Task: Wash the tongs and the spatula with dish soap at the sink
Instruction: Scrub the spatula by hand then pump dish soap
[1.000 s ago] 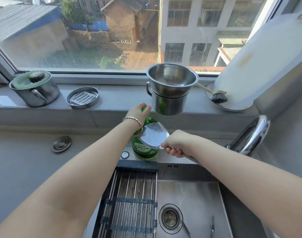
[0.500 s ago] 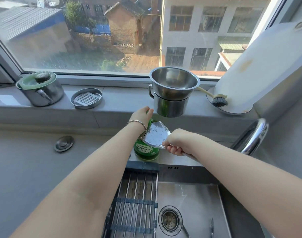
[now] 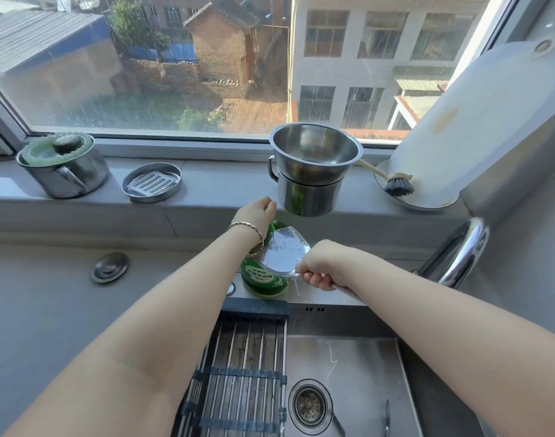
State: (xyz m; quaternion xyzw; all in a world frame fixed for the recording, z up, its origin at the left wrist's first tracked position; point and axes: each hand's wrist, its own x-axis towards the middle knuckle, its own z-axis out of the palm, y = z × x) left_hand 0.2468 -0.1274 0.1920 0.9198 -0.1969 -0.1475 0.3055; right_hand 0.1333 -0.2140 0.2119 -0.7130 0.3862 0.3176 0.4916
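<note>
A green dish soap bottle (image 3: 263, 279) stands on the steel ledge behind the sink. My left hand (image 3: 257, 214) rests on its top, fingers curled over the pump. My right hand (image 3: 320, 268) grips the handle of a metal spatula, whose wet shiny blade (image 3: 284, 252) is held flat right beside the bottle's neck. At the bottom of the sink basin (image 3: 358, 361) lie thin metal arms, likely the tongs (image 3: 386, 417), mostly cut off by the frame edge.
A roll-up drying rack (image 3: 241, 373) covers the sink's left half; the drain (image 3: 309, 405) is beside it. The chrome faucet (image 3: 459, 250) arches at right. On the windowsill stand a stacked steel bowl and cup (image 3: 311, 171), a brush (image 3: 396, 184), a soap dish (image 3: 151, 182), and a lidded pot (image 3: 62, 165).
The view shifted slightly downward. My left hand stays on the bottle's top and my right hand keeps the spatula blade beside it; their positions barely differ.
</note>
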